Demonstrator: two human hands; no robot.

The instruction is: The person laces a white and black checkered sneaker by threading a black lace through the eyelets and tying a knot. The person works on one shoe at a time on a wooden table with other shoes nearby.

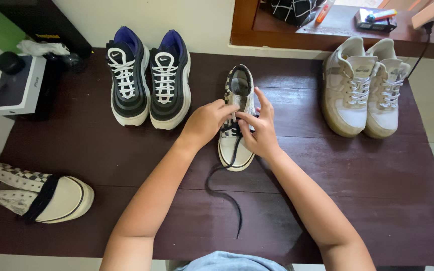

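A checkered black-and-white sneaker (239,85) stands on the dark wooden table (101,150), toe towards me. My left hand (206,122) and my right hand (259,128) are both over its lacing, fingers pinched on the black shoelace (222,188). The lace's loose end trails off the toe and curls across the table towards me. Its matching shoe (36,193) lies on its side at the left table edge.
A pair of black and blue running shoes (149,78) stands at the back left, a pair of white sneakers (362,88) at the back right. A white box (18,88) with dark small items sits far left. A wooden ledge (337,30) runs behind the table.
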